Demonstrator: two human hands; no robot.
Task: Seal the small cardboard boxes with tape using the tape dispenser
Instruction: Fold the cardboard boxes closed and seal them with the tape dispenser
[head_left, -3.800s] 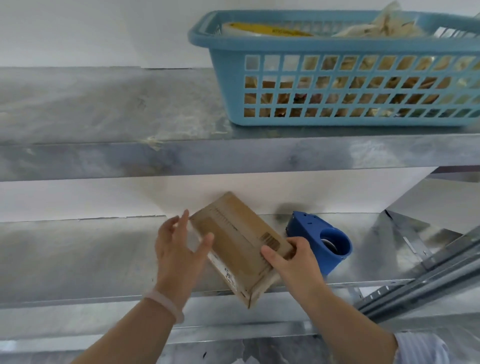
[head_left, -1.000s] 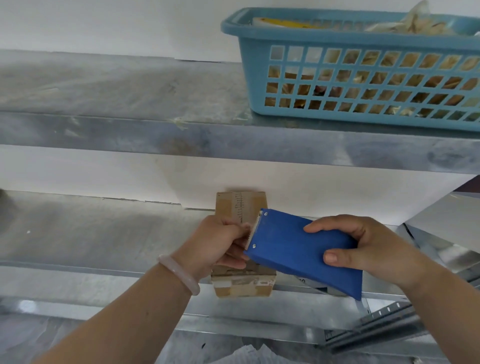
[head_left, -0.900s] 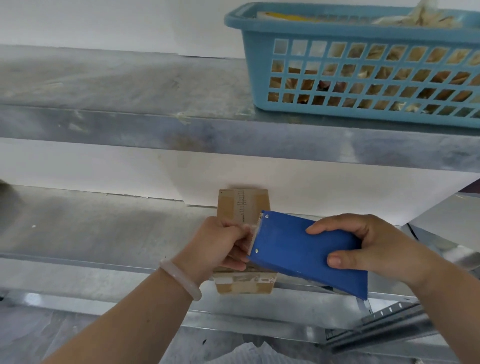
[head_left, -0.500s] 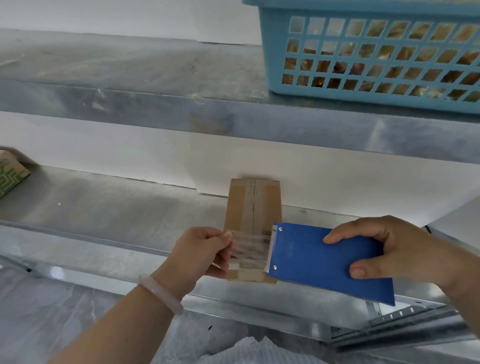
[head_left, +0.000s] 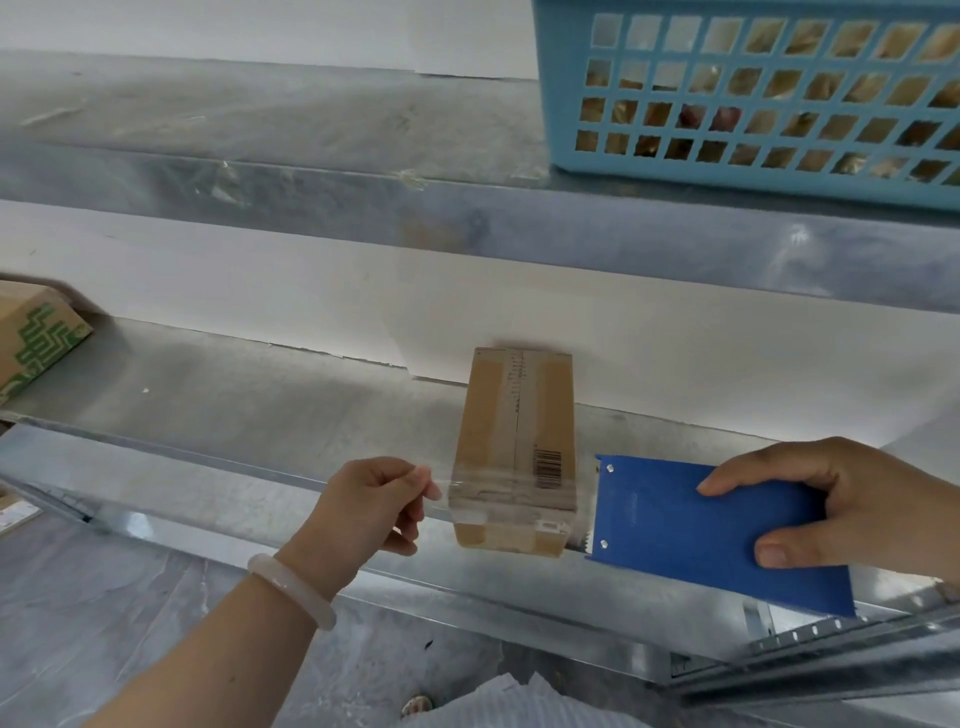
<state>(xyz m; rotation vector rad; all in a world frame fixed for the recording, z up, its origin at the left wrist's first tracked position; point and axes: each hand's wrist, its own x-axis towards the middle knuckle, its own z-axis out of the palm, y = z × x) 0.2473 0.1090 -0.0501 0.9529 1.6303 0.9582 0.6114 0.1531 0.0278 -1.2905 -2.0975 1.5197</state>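
Observation:
A small brown cardboard box (head_left: 514, 415) lies lengthwise on the lower metal shelf (head_left: 249, 410), its near end over the shelf's front edge. A strip of clear tape (head_left: 498, 491) stretches across the box's near end. My left hand (head_left: 371, 506) pinches the tape's free end just left of the box. My right hand (head_left: 826, 509) grips the blue tape dispenser (head_left: 675, 525) to the right of the box, its toothed edge facing the box.
A light blue plastic basket (head_left: 753, 93) with several items stands on the upper shelf (head_left: 311, 156) at the top right. A cardboard box with a green pattern (head_left: 36, 338) sits at the far left of the lower shelf. A slotted metal rail (head_left: 831, 634) runs at the lower right.
The hands have drawn apart: my left hand pulled the tape end leftward past the box, the dispenser moved right, off the box. The camera tilted down and right.

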